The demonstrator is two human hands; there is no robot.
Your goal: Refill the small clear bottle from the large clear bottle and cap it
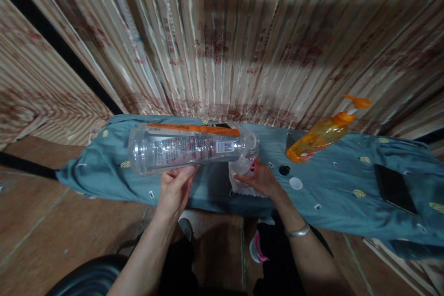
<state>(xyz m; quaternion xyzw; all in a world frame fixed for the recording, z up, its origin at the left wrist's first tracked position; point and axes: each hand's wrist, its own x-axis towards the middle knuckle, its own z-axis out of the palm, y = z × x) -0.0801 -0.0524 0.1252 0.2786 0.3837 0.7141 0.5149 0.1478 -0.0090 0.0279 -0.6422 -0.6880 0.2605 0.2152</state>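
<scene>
A large clear plastic bottle [187, 145] with an orange-topped printed label lies nearly level in the air. My left hand [176, 187] is closed around its underside, thumb toward me. The bottle's neck points right, over a small clear container [241, 165] with some pink on it. My right hand [260, 178] is closed around that container, whose kind I cannot make out. The two openings meet or nearly meet; whether they touch cannot be seen. Beneath the right hand lies a pale wrapper or cloth [236, 185] on the teal cover [204, 194].
An orange pump bottle [315, 138] stands at the right. Close by are a black cap [285, 169] and a white round lid [296, 183]. Farther right lies a dark flat phone-like object [394, 188]. A striped curtain [222, 46] hangs behind; a black chair [90, 277] is at lower left.
</scene>
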